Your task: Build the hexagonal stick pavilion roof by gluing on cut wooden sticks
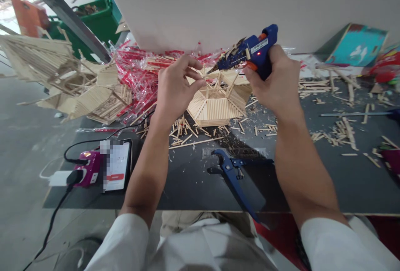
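Note:
My right hand (276,81) grips a blue glue gun (250,50) with an orange trigger, its nozzle pointing left toward my left hand. My left hand (176,85) is held just above the table, thumb and fingers pinched on a small wooden stick near the nozzle. Below and between the hands sits a hexagonal wooden stick model (215,102) on the dark table (193,179). Loose stick offcuts (184,131) lie scattered around it.
Blue cutting pliers (233,171) lie near the front edge. A phone (117,165) and a purple power strip (89,171) with cables sit front left. Red-wrapped stick packs (140,75) and larger stick models (78,92) are at back left; a book (356,46) at back right.

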A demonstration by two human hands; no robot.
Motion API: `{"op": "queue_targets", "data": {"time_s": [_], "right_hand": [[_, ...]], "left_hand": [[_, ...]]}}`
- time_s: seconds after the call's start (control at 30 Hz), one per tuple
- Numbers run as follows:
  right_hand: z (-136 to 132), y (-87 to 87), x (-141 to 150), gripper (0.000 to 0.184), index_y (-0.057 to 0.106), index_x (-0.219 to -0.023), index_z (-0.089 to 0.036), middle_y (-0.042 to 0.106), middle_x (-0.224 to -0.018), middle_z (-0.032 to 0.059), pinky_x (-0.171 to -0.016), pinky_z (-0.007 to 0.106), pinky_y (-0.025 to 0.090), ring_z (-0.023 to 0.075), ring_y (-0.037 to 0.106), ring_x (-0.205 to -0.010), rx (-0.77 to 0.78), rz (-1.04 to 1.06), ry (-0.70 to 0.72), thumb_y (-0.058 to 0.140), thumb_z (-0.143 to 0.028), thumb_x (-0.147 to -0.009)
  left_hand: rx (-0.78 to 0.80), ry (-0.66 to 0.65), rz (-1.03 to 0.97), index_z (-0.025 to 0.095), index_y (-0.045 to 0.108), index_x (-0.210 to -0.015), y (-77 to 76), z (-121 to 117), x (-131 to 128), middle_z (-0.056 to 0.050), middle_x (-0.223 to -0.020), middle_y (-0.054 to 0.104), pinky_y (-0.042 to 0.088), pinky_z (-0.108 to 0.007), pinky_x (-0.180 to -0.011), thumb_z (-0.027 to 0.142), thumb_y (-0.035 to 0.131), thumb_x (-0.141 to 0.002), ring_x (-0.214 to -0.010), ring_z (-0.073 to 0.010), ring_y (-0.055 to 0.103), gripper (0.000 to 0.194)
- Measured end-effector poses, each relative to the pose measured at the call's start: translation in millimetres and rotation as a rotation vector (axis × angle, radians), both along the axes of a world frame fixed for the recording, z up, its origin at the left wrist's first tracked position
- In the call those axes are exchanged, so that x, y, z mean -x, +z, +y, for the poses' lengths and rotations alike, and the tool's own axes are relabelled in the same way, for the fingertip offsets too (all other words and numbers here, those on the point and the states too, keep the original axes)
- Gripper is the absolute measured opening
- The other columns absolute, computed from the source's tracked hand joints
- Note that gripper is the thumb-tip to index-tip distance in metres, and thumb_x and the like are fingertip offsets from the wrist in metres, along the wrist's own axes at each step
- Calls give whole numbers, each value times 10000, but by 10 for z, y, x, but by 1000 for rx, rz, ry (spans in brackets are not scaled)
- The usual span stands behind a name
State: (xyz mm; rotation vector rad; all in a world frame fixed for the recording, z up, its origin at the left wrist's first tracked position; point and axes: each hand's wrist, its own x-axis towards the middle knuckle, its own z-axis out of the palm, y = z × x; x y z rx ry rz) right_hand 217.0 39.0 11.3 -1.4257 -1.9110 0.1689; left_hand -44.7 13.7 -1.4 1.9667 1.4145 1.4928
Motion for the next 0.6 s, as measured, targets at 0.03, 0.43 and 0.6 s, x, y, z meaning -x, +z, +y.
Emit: {"op": "queue_targets", "data": {"time_s": [0.03,0.43,0.6], "right_hand": [[-14,17,1,365,605,-1173,-320,738,-1011,98,-876,479,519,354,681,-1025,15,17,9,626,-618,-964],[67,15,-170,266,565,-930,-306,718,-975,86,-814,459,455,278,596,-852,-4,100,-19,772,-464,-877],[135,85,-572,300,591,-837,-321,696,-857,74,-817,457,432,277,575,-855,55,89,-156,809,-527,-831]], "left_hand": [[0,-11,-17,285,738,-1016,-12,8,4,18,-891,789,496,-382,-688,157,898,-744,-709,-180,686,340],[25,-96,-141,292,692,-1005,-18,50,7,35,-886,778,439,-359,-664,461,997,-723,-830,-202,686,448],[67,-161,-224,289,681,-1045,39,-31,-79,29,-914,779,461,-359,-713,445,964,-771,-973,-231,708,423]]}}
